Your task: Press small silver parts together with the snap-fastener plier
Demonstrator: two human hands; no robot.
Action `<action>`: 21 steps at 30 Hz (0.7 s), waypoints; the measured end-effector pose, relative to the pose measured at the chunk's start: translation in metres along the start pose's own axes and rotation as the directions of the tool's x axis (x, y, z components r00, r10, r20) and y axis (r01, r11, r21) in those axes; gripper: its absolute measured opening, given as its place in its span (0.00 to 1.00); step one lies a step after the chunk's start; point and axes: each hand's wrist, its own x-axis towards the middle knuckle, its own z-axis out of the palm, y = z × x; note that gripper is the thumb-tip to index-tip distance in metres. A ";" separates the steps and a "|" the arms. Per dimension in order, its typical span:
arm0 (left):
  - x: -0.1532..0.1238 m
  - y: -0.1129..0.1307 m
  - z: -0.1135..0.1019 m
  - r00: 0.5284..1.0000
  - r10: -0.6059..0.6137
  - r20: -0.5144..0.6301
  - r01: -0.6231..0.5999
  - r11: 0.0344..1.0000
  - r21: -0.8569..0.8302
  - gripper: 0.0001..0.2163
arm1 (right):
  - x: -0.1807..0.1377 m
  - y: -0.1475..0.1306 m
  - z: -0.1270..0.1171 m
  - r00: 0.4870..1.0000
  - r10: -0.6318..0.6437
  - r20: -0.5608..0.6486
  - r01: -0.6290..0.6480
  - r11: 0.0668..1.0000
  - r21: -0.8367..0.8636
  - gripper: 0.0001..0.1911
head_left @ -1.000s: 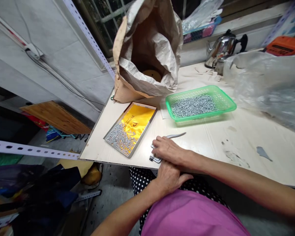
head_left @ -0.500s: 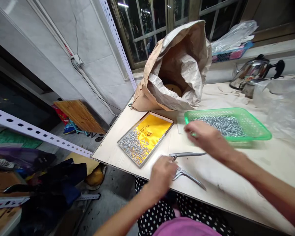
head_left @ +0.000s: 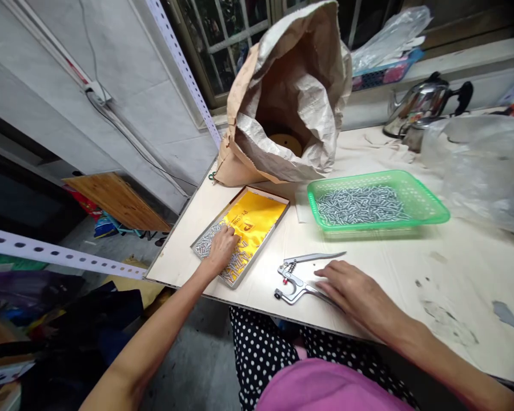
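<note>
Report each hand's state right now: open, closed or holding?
Left hand: among metal pieces in the tray; grip cannot be told.
Right hand: loosely open, at the pliers.

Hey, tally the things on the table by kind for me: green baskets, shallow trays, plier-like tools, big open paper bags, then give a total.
Green basket: 1
Shallow tray: 1
Plier-like tool: 1
Open paper bag: 1
Total: 4
</note>
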 end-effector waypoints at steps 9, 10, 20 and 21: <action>-0.005 0.033 -0.027 0.987 -0.127 -0.095 0.067 0.877 -0.475 0.08 | -0.016 0.002 0.027 0.987 0.064 0.148 -0.038 0.985 -0.169 0.05; -0.013 0.047 -0.028 0.985 -0.164 -0.044 0.101 0.773 -0.626 0.08 | -0.016 0.005 0.025 0.986 0.058 0.158 -0.029 0.982 -0.184 0.06; -0.060 0.145 0.015 0.858 -0.205 0.471 0.481 0.003 -0.876 0.17 | -0.011 0.018 0.010 0.974 0.065 0.218 -0.012 0.972 -0.235 0.07; -0.060 0.147 0.017 0.857 -0.202 0.474 0.483 -0.006 -0.876 0.18 | -0.011 0.018 0.011 0.974 0.069 0.218 -0.016 0.971 -0.239 0.07</action>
